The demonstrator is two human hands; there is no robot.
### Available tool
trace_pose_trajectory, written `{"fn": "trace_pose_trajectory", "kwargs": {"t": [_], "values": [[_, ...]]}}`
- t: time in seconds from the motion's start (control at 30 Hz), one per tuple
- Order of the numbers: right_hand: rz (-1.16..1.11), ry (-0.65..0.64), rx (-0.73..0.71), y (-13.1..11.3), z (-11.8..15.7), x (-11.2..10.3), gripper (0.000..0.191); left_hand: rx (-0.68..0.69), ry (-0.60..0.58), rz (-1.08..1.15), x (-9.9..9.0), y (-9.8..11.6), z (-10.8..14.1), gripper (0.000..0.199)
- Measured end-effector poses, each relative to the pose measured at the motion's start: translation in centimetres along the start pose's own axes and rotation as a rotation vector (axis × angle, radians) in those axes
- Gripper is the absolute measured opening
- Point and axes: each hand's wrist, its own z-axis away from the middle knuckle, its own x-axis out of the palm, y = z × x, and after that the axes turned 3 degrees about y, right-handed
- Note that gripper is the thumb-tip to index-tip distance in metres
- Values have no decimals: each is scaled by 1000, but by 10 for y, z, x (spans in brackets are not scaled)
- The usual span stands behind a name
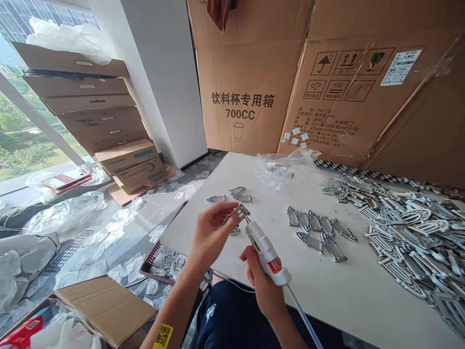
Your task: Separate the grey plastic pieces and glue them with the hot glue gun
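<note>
Hot glue gun (265, 249) gripped in the right hand (259, 281), nozzle (247, 219) just beside a silver-edged tag (238, 214) pinched by the left hand (210, 232).

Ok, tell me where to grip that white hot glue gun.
Grip the lower handle of the white hot glue gun from below and behind, as the right hand does. The body slants up to the nozzle, leaving that end free, and the cord trails from the rear, so keep clear of it.
</note>
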Motion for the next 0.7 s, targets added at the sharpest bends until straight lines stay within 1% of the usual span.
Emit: {"fn": "trace_pose_trajectory", "kwargs": {"t": [0.23, 0.4, 0.53, 0.7], "values": [[15, -22, 55, -2, 0, 2, 76, -22, 1, 4, 1, 4, 1, 28], [-30, 24, 110, 2, -1, 2, 75, -72, -13, 43, 0, 4, 2, 32], [-22, 27, 104, 4, -1, 3, 77, -100, -22, 77, -1, 3, 2, 35], [-47, 39, 98, 3, 0, 6, 76, -103, -25, 65, -2, 3, 1, 35]]}}
